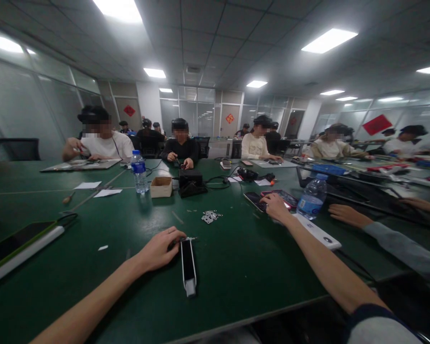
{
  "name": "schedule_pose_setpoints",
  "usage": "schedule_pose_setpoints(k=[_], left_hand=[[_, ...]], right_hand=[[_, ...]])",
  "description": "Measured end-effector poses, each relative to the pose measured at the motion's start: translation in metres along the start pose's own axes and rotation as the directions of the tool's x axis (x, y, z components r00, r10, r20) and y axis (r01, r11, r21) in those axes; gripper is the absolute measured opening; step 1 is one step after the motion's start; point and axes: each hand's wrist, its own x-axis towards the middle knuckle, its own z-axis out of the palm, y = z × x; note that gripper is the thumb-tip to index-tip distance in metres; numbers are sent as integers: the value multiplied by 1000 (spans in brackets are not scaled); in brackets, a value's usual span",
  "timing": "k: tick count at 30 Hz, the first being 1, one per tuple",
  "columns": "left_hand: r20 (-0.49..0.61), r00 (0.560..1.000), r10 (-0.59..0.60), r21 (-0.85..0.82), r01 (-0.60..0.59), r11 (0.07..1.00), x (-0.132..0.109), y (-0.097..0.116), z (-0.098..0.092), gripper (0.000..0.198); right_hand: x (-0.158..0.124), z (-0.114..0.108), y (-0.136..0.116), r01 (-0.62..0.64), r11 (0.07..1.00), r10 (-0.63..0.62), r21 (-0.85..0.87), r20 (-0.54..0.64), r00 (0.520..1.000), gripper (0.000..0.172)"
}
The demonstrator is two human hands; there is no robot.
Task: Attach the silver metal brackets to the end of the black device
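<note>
My left hand (162, 248) rests on the green table (236, 296), its curled fingertips at the top end of a slim black-and-white device (188, 267). Whether they grip it or a small metal piece there cannot be made out. Reaching forward on the right, my right hand (275, 207) lies with its fingers apart on a dark phone (255, 201). A second phone with a red edge (284, 198) is just beside it. Small silvery metal parts (210, 217) lie in a loose pile between my hands.
A water bottle (139, 174) and a small box (161, 187) stand at the back left. Another bottle (312, 196) and a white case (317, 231) are by my right forearm. A neighbour's hand (349, 216) rests at the right. People sit across the table.
</note>
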Motion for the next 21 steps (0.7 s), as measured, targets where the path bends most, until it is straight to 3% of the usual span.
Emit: schedule_pose_setpoints(k=[21], left_hand=[[9, 1000, -5, -15, 5, 1000, 0, 2, -1, 31]], right_hand=[[0, -1, -2, 9, 1000, -9, -1, 12, 1000, 41]])
